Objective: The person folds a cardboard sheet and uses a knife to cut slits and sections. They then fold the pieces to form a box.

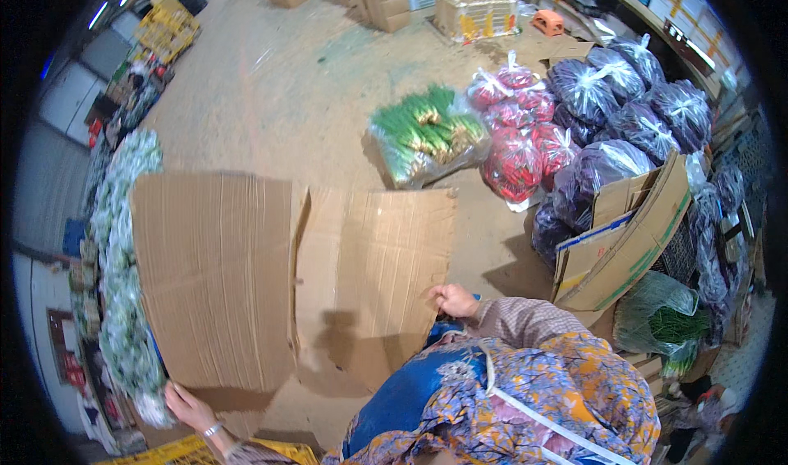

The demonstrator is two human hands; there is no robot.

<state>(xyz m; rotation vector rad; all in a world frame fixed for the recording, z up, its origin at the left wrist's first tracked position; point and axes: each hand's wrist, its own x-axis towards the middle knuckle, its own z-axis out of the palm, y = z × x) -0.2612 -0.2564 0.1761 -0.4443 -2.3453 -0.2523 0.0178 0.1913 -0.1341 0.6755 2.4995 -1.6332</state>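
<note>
I hold a large flattened brown cardboard sheet (271,268) out in front of me, above the dirt floor. My left hand (187,407) grips its lower left corner, a bracelet on the wrist. My right hand (454,301) pinches the sheet's lower right edge. The sheet has a vertical fold and a slit near its middle, with the right panel bent slightly away. My patterned orange and blue clothing fills the bottom of the view.
Clear bags of green onions (423,132), red peppers (517,137) and dark purple vegetables (632,112) lie on the floor ahead right. Folded cardboard (632,235) leans at right. A row of white-green bundles (123,268) runs along the left. Boxes and crates (476,12) stand far back.
</note>
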